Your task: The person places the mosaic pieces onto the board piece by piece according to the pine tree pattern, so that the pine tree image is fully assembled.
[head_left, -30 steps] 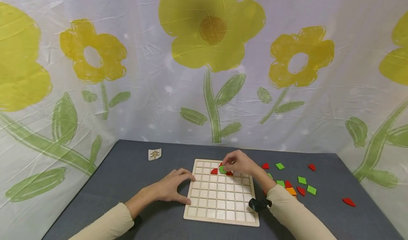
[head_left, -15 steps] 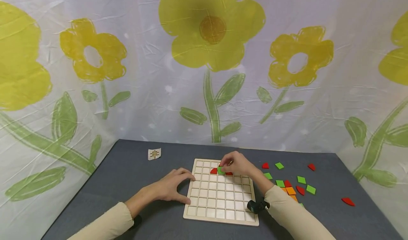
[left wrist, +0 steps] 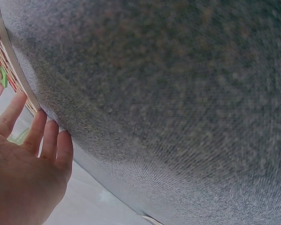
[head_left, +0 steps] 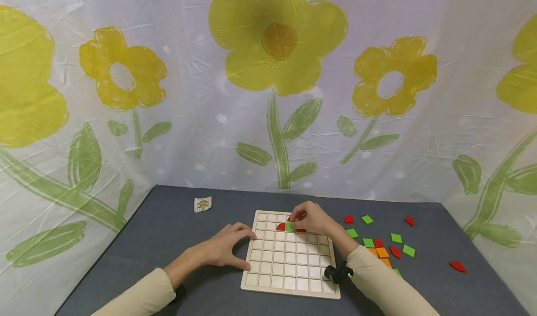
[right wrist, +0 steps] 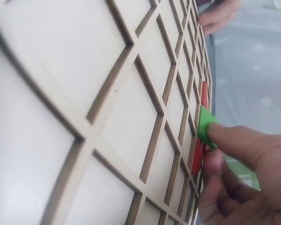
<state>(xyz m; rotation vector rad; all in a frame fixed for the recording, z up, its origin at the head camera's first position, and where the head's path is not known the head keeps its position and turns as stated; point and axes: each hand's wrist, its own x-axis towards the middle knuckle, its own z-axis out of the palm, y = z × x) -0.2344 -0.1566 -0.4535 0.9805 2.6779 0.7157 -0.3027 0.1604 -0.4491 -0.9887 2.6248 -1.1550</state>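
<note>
Wooden grid board (head_left: 289, 257) flat on the desk (head_left: 209, 283); left hand (head_left: 222, 246) touching its left edge, fingers spread wide, nothing gripped; right hand (head_left: 312, 217) over the far rows, fingers pinched together on a tilted green tile (right wrist: 205, 124), right beside red pieces (head_left: 280, 227)!

The gridded board (head_left: 290, 269) looks like pale, smooth, matt wood, the green square tile (right wrist: 206, 123) smooth and low in sheen, the desk (head_left: 138, 241) covered in matt, rough-grained grey cloth, the pattern card (head_left: 203, 204) papery, the right sleeve (head_left: 383, 275) matt cloth, and the flowered backdrop (head_left: 189, 83) creased, faintly glossy fabric.
</note>
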